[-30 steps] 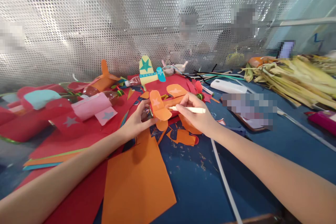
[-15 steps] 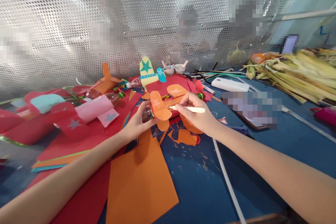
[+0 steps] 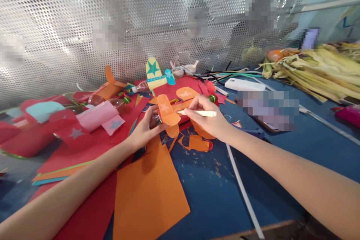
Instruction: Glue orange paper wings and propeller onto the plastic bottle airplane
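Observation:
Between my hands is an orange paper airplane model (image 3: 168, 114) built on a bottle, with pale stars on its wing and tail pieces. My left hand (image 3: 144, 129) is closed round its tail end, thumb and fingers on either side. A white marker pen (image 3: 204, 113) is pinched in my right hand (image 3: 210, 118), its tip touching or very near the model's orange body. Part of the body is hidden behind my right fingers. Orange paper scraps (image 3: 197, 143) lie just below it, and a large orange sheet (image 3: 152, 191) lies nearer to me.
Red and pink paper planes (image 3: 97, 115) and red sheets (image 3: 95, 202) crowd the left. A yellow plane tail (image 3: 153, 68) stands behind. On the right are a white power bank (image 3: 244, 84), a blurred phone (image 3: 270, 114), dried husks (image 3: 303, 69) and a white strip (image 3: 244, 191).
The view has shifted slightly, so everything sits a little higher and further left. Both hands keep their holds, and the marker stays at the model's body.

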`<state>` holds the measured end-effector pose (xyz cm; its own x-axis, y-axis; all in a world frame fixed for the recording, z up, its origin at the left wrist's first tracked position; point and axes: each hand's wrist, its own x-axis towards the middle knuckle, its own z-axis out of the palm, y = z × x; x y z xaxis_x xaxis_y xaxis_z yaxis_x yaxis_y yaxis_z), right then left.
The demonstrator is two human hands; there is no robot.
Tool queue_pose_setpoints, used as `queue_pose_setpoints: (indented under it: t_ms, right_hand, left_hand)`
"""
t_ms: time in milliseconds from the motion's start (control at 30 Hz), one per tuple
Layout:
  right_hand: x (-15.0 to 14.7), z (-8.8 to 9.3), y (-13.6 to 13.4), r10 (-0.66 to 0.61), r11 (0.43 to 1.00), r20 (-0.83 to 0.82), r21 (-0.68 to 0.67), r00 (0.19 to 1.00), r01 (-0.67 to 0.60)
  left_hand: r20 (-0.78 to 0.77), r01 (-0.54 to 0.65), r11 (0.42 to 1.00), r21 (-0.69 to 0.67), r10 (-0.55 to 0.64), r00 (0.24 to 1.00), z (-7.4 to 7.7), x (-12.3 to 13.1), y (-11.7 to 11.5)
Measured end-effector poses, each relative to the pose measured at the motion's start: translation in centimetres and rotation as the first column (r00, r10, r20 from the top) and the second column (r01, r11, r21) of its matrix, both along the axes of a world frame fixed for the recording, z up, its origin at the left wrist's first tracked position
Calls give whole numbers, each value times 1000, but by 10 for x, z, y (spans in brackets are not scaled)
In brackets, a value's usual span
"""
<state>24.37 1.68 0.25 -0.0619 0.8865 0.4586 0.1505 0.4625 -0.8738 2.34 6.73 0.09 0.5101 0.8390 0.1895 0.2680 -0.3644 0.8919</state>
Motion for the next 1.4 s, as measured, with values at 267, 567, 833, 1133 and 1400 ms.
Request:
queue_pose_setpoints:
  t_ms: [267,567,833,1133,1400]
  right_hand:
    - [0,2,0,-55,998,38,34,998,53]
    - [0,3,0,-22,999,26,33,999,21]
    - [2,1,1,-37,998,42,58,998,35]
    - [1,4,1,-77,996,35,56,996,75]
    - [1,4,2,-77,997,25,24,997,77]
  left_hand:
    - [7,8,1000,7,-8,1000,0,1,1]
    - [13,9,1000,-14,-9,1000,1,1,1]
    - [20,5,1000,-28,-4,1000,2,2,-1]
    - [20,13,999,-39,-12,1000,1,1,0]
    - [0,2,1000,-21,-2,1000,1,1,-1]
